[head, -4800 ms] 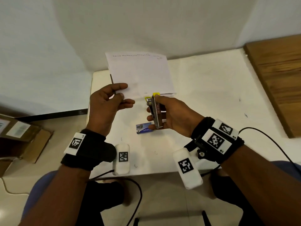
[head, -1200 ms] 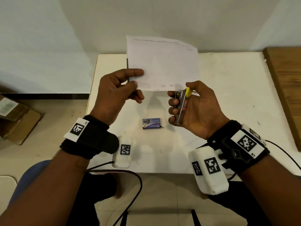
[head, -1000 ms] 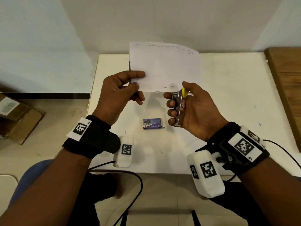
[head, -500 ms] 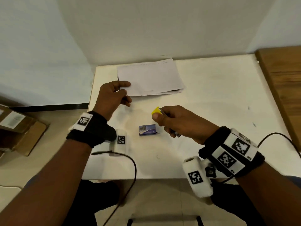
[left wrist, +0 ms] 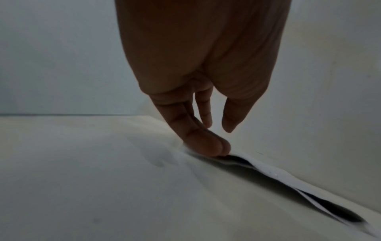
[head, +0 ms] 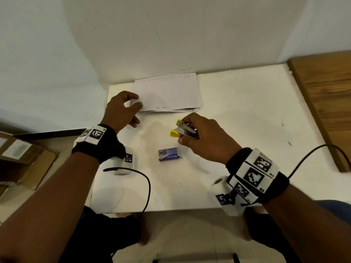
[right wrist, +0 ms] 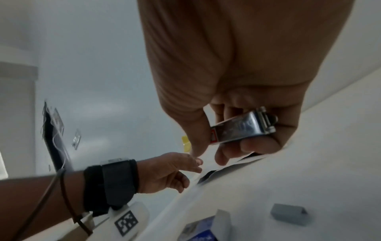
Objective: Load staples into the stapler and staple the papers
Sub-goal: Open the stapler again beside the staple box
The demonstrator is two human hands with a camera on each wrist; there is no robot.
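One stapler, metal with yellow ends, sits in the right hand, whose thumb and fingers are curled round its body; its yellow nose points toward the left hand. One small stack of papers lies flat on the white table, just beyond both hands. The left hand reaches to the stack's near left corner; its fingertips press down on the paper edge, the thumb hovering apart above, so it grips nothing. One blue staple box lies on the table between the two wrists, nearer the right hand. In the right wrist view, one loose grey strip of staples lies beside the box.
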